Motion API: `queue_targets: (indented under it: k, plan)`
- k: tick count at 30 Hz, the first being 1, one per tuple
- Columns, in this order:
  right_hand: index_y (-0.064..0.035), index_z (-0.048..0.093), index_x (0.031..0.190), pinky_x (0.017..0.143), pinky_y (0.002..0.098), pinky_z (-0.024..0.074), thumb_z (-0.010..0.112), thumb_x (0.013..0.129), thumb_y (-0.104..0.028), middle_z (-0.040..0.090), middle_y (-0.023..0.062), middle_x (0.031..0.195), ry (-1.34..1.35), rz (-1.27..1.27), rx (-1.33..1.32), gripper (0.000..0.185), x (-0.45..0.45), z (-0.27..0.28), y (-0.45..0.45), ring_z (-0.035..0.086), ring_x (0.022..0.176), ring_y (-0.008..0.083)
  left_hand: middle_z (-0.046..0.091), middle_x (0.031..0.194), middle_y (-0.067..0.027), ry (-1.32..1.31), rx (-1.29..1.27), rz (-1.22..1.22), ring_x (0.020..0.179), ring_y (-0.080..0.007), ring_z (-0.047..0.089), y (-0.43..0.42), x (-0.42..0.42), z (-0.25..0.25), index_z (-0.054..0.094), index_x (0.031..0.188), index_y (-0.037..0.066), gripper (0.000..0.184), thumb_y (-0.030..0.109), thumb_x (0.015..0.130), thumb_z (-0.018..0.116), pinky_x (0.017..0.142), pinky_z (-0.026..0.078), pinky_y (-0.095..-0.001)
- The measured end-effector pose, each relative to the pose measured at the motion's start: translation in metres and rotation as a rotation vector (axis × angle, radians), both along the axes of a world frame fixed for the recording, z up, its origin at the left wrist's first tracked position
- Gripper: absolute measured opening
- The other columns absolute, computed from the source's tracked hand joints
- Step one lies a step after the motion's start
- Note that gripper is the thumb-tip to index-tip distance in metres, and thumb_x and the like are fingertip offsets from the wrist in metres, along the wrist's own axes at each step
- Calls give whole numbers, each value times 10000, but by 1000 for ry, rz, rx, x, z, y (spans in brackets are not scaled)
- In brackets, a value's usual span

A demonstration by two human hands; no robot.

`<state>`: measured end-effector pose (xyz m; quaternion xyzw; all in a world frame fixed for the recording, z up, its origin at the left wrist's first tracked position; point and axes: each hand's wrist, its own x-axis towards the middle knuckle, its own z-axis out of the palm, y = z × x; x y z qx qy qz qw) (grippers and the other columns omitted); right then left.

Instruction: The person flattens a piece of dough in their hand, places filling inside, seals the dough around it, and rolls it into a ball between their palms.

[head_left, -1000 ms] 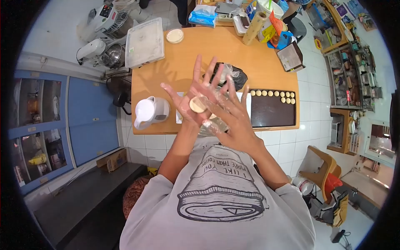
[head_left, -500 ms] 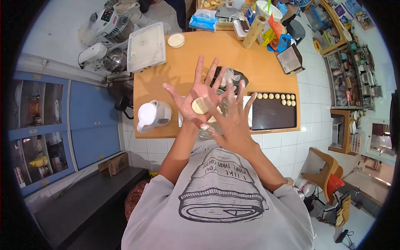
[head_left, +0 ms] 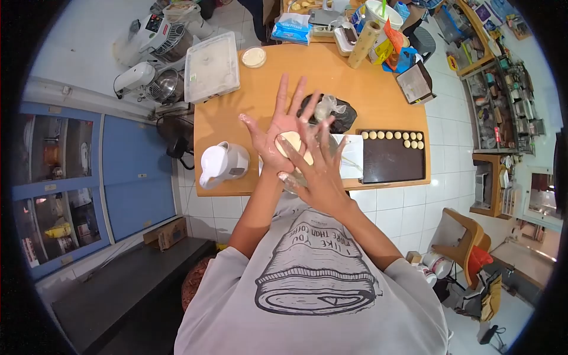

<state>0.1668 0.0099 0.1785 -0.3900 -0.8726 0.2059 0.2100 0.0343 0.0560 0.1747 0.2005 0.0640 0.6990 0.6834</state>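
My left hand (head_left: pixel 271 145) is palm up with its fingers stretched wide, holding a pale flattened disc of dough (head_left: pixel 291 144) on its palm. Over it my right hand (head_left: pixel 322 174) reaches across from the right, fingers spread, one finger lying across the dough. White flour or dough dusts the fingertips of both hands. Beneath the hands a bowl and a white sheet (head_left: pixel 353 155) are partly hidden. Just beyond the right fingers lies a black plastic bag (head_left: pixel 343 122) with a clear bag on it.
A dark baking tray (head_left: pixel 393 163) with several small dough rounds along its far edge is at the right. On the left stands a white pitcher (head_left: pixel 223 163). Farther back are a lidded plastic box (head_left: pixel 212 66), a small round tub (head_left: pixel 254 57) and an open carton (head_left: pixel 415 84).
My right hand has moved left, its finger now over the dough. The dough looks wider and less round than before. The view has shifted slightly.
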Motion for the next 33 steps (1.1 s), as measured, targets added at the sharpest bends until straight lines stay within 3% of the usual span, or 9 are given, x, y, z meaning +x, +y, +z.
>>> queue_targets:
  k: [3,4,7,10,14,18,24,30,33]
  plan:
    - [-276,655,1482,1127,847,-78,697,973,-440,102,215,1776,104,-10,-57,537,6,1,12,-56,1601,567,208,1757,-126,-85,-176,41,1608,-352,197,-4,-1,-18,215,1716,217,1148,978,865,332,1226,264,-694]
    - [-186,721,1392,1198,783,97,760,944,-345,200,222,1750,99,-67,24,477,7,6,13,131,1598,532,239,1744,-126,48,-195,73,1597,-345,222,-5,-1,-21,249,1706,198,1141,976,873,306,1229,274,-663]
    - [-111,758,1293,1184,615,364,825,882,-179,519,220,1557,534,-57,-223,422,5,-8,16,479,1435,454,323,1704,-124,281,-275,141,1562,-326,292,-6,2,-23,336,1675,147,1139,970,893,242,1235,300,-570]
    - [-63,760,1222,998,447,542,826,870,-126,717,215,1246,549,-58,-204,363,9,-12,26,705,1080,387,370,1673,-120,227,-372,153,1530,-318,335,-14,3,-16,375,1653,112,1140,959,905,221,1242,304,-504]
    - [20,749,1162,905,358,565,790,941,-110,775,147,1034,681,-171,-561,260,16,-18,31,739,949,236,361,1675,-132,149,-364,152,1534,-320,327,-22,6,-11,358,1657,103,1128,946,916,244,1257,283,-528]
    - [26,749,1142,910,297,555,734,1014,-81,744,51,1052,971,-279,-864,168,19,-6,26,675,968,110,306,1705,-170,-71,-315,69,1576,-350,294,-26,5,-4,289,1684,116,1138,940,900,353,1268,251,-619]
    - [33,747,1161,852,303,566,695,1038,-63,750,46,1022,970,-190,-1132,165,28,-4,21,684,892,129,228,1753,-183,-203,-202,-47,1614,-352,239,-30,8,-5,230,1707,132,1126,933,917,286,1270,273,-566]
    - [22,752,1182,748,305,569,743,943,-29,744,134,1128,519,-175,-263,245,26,21,22,697,830,184,165,1761,-214,-387,-152,-147,1629,-362,176,-33,11,0,216,1711,166,1088,896,924,393,1300,255,-525]
    - [-14,714,1308,898,390,568,733,926,-34,665,191,1337,523,-144,4,383,27,15,23,690,1075,291,163,1764,-203,-436,-133,-168,1631,-363,168,-33,10,-5,210,1713,171,1075,883,931,405,1302,261,-500]
